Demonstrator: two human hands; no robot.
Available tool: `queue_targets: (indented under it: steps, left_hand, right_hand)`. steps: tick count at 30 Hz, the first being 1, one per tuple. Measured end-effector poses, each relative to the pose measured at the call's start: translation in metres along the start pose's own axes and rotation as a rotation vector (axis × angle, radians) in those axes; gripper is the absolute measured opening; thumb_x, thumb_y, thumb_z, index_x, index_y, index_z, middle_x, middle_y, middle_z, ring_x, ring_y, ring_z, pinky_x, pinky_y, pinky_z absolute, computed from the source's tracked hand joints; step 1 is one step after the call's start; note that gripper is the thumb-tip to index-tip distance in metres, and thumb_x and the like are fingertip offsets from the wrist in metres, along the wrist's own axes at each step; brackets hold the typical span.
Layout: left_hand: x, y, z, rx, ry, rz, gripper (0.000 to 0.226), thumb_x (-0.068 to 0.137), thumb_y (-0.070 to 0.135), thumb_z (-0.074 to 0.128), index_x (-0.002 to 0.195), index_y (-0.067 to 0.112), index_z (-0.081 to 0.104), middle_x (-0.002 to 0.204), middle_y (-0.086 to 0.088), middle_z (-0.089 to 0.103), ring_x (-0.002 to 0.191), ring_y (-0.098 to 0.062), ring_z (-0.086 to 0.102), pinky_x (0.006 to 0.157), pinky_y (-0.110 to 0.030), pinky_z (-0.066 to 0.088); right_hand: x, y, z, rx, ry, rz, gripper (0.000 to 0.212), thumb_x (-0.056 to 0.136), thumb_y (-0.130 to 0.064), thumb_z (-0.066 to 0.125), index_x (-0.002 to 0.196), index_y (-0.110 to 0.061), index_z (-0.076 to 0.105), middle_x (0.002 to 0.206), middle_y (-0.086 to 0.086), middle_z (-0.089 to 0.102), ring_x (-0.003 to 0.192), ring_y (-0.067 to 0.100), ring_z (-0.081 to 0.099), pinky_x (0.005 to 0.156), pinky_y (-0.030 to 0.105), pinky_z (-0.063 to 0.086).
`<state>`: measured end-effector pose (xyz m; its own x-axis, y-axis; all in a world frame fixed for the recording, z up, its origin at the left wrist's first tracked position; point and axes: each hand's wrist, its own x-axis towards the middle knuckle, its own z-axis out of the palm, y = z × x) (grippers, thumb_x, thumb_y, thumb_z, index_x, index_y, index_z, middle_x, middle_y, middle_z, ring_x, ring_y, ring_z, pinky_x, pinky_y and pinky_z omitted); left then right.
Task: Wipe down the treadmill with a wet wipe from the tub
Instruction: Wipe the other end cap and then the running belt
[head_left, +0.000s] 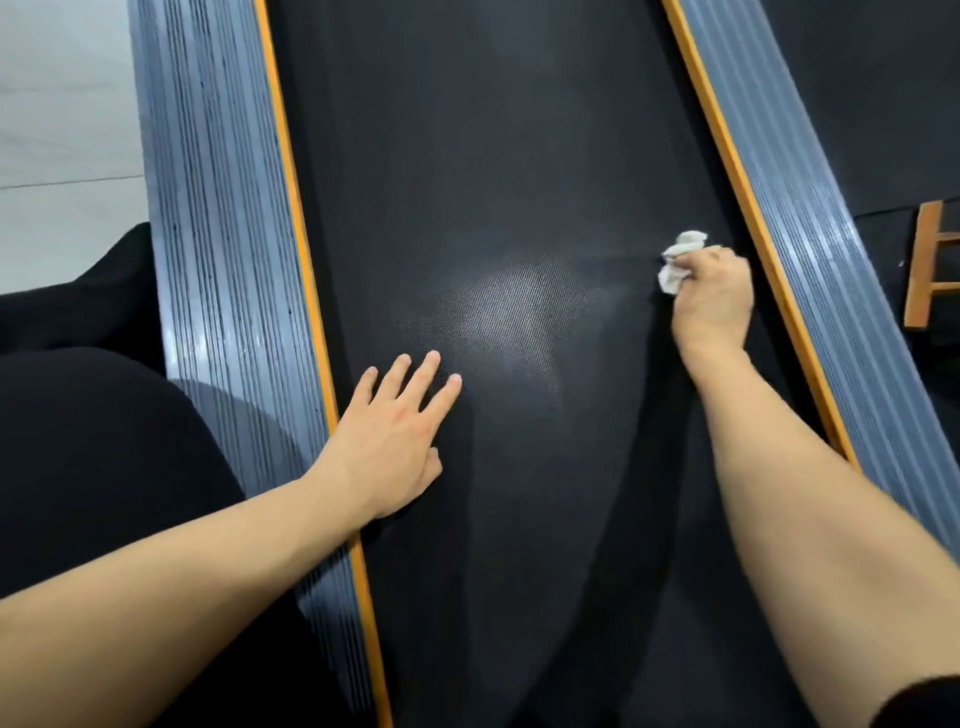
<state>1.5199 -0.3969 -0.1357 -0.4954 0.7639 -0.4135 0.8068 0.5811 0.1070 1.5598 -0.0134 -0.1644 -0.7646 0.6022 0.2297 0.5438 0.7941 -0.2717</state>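
The treadmill's black belt (498, 156) fills the middle of the view, with an orange strip and a ribbed grey side rail on each side. My right hand (714, 293) grips a crumpled white wet wipe (678, 257) and presses it on the belt close to the right orange strip. My left hand (397, 431) lies flat on the belt by the left orange strip, fingers straight and spread. A pale sheen shows on the belt between the two hands. The tub is out of view.
The left side rail (218, 208) borders a light floor (62, 104). The right side rail (810, 208) borders dark flooring with a wooden frame (927, 260) at the far right. My dark-clothed leg (93, 441) is at lower left.
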Motion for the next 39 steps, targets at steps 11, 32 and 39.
queue_targets:
  steps: [11,32,39]
  left_hand:
    - [-0.005,-0.002,-0.010,-0.002,-0.050,0.013,0.079,0.101,0.042,0.040,0.163,0.024,-0.007,0.170,-0.011,-0.013,0.156,-0.036,-0.001,0.125,-0.053,0.013]
    - [-0.001,-0.008,0.003,0.001,-0.062,0.012,0.096,0.097,0.064,0.047,0.159,0.034,-0.020,0.166,-0.016,-0.025,0.154,-0.042,-0.012,0.125,-0.057,0.010]
    - [0.001,-0.005,0.006,-0.015,-0.056,-0.012,0.096,0.096,0.061,0.052,0.160,0.033,-0.013,0.167,-0.017,-0.018,0.155,-0.042,-0.009,0.125,-0.058,0.009]
  right_hand:
    - [-0.012,-0.050,0.002,0.028,-0.039,0.167,0.024,0.094,-0.010,0.054,0.107,-0.012,0.075,0.104,0.017,0.066,0.096,0.037,0.060,0.087,0.040,0.043]
    - [0.036,0.000,0.003,-0.170,-0.013,0.160,0.036,0.094,-0.006,0.044,0.113,-0.013,0.074,0.104,0.023,0.063,0.095,0.043,0.058,0.084,0.045,0.046]
    - [-0.034,-0.209,0.064,0.286,-0.135,-0.467,0.028,0.082,-0.008,0.055,0.094,-0.016,0.079,0.088,0.010,0.073,0.081,0.034,0.066,0.074,0.041,0.053]
